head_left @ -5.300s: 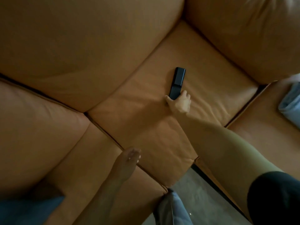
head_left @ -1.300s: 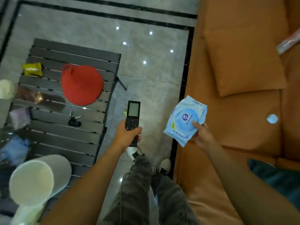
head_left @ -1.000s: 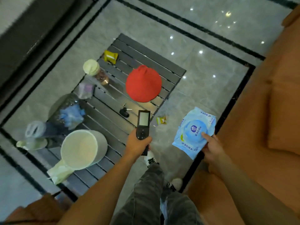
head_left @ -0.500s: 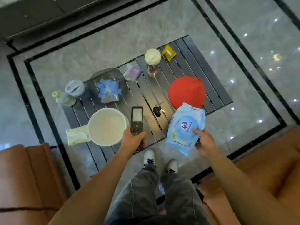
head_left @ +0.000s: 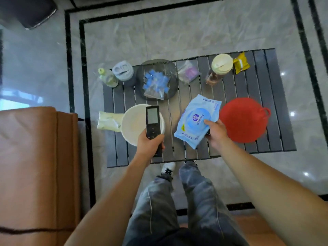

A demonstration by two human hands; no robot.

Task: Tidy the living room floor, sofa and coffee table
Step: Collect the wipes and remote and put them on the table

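Left hand (head_left: 150, 144): it's wrapping its fingers round the lower end of the black remote (head_left: 152, 121), screen end pointing away from the person, and holding it right over the white bucket (head_left: 132, 125).
Right hand (head_left: 215, 132): it's pinching the blue wipes pack (head_left: 197, 119) by its near edge, thumb on top. The pack is hanging over the slats between the bucket and the red hat (head_left: 244, 119); can't tell if it's touching them.
Table (head_left: 276, 103): dark and slatted, it's sitting on the marble floor (head_left: 177, 32) straight in front of the person's shoes.
Far row, left to right: a small green-capped bottle (head_left: 108, 78), a grey lidded tub (head_left: 124, 71), a glass dish (head_left: 157, 68) with blue bits in it, a clear bag (head_left: 189, 71) with something purple inside, a cream-lidded bottle (head_left: 219, 68) and a yellow packet (head_left: 241, 63) are all sitting there.
Near row: a pale packet (head_left: 108, 120) is lying just beside the bucket on the left, and the hat is lying flat on the right.
Sofa (head_left: 35, 166): the orange-brown one is filling the left edge.
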